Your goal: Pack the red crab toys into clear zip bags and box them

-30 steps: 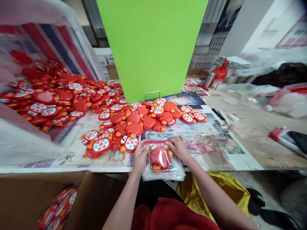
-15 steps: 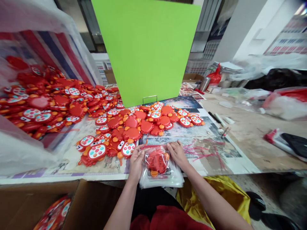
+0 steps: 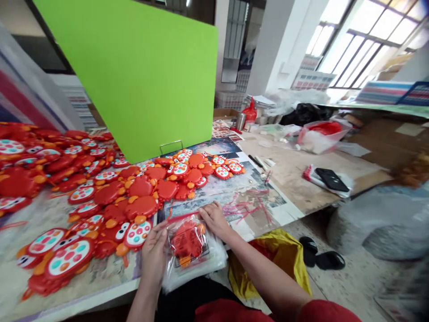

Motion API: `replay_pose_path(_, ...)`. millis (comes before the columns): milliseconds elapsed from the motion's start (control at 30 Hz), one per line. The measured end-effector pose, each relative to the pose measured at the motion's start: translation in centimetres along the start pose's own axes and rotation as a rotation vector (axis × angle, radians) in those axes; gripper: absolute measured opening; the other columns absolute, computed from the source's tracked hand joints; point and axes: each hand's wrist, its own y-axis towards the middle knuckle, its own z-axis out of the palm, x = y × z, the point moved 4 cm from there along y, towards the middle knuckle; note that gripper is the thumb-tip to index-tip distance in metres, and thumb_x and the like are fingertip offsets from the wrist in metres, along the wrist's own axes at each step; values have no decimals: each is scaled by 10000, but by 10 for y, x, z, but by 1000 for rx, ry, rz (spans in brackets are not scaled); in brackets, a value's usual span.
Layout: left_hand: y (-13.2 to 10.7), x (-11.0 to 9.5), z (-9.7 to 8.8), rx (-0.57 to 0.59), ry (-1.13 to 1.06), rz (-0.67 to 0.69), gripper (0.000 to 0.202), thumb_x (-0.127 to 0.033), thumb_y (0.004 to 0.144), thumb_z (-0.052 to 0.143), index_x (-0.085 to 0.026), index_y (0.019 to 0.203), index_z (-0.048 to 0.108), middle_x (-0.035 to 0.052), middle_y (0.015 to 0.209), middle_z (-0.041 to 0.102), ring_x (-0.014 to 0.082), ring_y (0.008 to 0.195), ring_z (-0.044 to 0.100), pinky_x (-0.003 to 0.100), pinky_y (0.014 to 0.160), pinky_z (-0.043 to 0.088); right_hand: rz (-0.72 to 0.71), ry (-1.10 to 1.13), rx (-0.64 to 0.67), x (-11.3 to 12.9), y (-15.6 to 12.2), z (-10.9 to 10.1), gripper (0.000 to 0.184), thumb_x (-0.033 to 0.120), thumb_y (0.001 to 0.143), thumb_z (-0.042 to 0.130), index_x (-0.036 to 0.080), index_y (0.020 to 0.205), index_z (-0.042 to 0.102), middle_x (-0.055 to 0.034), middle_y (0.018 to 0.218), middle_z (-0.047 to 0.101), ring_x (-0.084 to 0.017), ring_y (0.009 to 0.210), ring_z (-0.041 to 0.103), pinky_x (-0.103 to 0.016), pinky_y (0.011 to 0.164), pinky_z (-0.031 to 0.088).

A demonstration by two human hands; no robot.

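Observation:
A clear plastic zip bag (image 3: 177,264) with a red strip along its top edge lies at the table's front edge, on what looks like a stack of similar bags. Inside it is a red crab-shaped toy (image 3: 188,239) with orange claws. My left hand (image 3: 154,248) pinches the bag's top left corner. At the other end of the red strip, my right hand (image 3: 214,218) has its fingers closed on the top edge. Many more crab toys (image 3: 142,205) are heaped just beyond the bag, some showing white faces with coloured dots.
A tall green board (image 3: 144,80) stands behind the toys on a wire stand. Pink ties (image 3: 250,205) lie scattered right of my hands. Farther right are markers (image 3: 258,162) and a black phone (image 3: 331,179). Below the edge hangs a yellow sack (image 3: 278,255).
My view has turned to the right, so the toys, board and hands appear farther left. Both hands keep their hold on the bag's top edge.

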Motion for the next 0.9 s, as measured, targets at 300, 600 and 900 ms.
replay_pose_path(300,1,-2,1,-44,12,5,599,-426,496,887,-167,983,654,-6,810,701,107,678,626,175,622,504,-27,7,-27,3,0,-3,495,434,1031,316,186,682,565,10,710,607,-139,772,565,-359,1018,261)
replay_pose_path(600,1,0,0,-15,46,17,566,-432,533,868,-177,990,653,-51,649,618,91,590,572,160,550,469,-27,8,-27,2,1,-2,472,415,1029,343,186,676,559,13,721,617,-137,783,563,-368,1029,249)
replay_pose_path(900,-1,-2,-1,-11,13,17,616,-455,513,870,-165,1001,630,27,841,719,160,744,667,243,673,537,-38,14,-44,-1,1,3,512,442,1030,307,186,657,545,13,693,601,-139,746,555,-362,992,279)
